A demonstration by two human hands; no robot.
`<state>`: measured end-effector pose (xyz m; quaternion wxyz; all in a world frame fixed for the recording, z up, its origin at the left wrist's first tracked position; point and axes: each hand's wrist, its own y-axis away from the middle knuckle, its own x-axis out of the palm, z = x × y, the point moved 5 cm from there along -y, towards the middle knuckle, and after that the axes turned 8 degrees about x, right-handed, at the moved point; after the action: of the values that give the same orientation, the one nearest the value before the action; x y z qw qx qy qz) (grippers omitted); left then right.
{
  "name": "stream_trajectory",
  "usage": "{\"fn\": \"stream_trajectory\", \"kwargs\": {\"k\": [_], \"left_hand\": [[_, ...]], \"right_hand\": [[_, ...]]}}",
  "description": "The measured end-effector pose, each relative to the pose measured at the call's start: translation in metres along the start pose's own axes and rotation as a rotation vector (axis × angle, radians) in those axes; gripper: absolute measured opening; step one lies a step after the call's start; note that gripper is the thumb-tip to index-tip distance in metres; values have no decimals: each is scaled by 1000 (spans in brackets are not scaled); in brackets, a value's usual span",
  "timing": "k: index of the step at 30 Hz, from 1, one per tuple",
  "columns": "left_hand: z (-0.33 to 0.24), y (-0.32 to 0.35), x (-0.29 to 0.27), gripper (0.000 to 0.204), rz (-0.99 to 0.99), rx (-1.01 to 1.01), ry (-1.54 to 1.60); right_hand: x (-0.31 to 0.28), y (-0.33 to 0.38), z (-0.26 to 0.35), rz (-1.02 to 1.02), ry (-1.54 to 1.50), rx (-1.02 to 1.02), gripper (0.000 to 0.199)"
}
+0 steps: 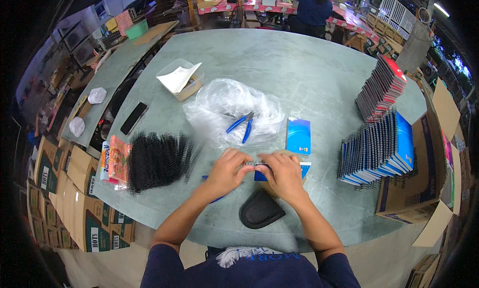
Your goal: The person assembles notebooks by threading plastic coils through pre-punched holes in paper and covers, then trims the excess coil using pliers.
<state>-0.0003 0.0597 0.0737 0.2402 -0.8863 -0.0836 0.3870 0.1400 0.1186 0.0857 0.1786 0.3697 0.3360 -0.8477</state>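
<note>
We hold a blue notebook at the near middle of the table, our left hand and right hand both pinching its wire spiral binding. Blue pliers lie on clear plastic beyond.

2 hands on blue notebook, black wire coils beside.
</note>
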Motion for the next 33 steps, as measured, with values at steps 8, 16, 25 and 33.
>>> {"fn": "stream_trajectory", "kwargs": {"k": [8, 16, 25, 33], "left_hand": [[22, 80, 13, 47, 459, 168, -361], [25, 91, 3, 58, 726, -163, -446], [-18, 7, -2, 31, 56, 220, -152], [2, -8, 6, 17, 295, -624, 582]], "right_hand": [[3, 2, -6, -36, 3, 22, 21], [-1, 4, -6, -87, 0, -18, 20], [-1, 10, -6, -26, -36, -17, 17], [0, 10, -8, -21, -30, -9, 16]]}}
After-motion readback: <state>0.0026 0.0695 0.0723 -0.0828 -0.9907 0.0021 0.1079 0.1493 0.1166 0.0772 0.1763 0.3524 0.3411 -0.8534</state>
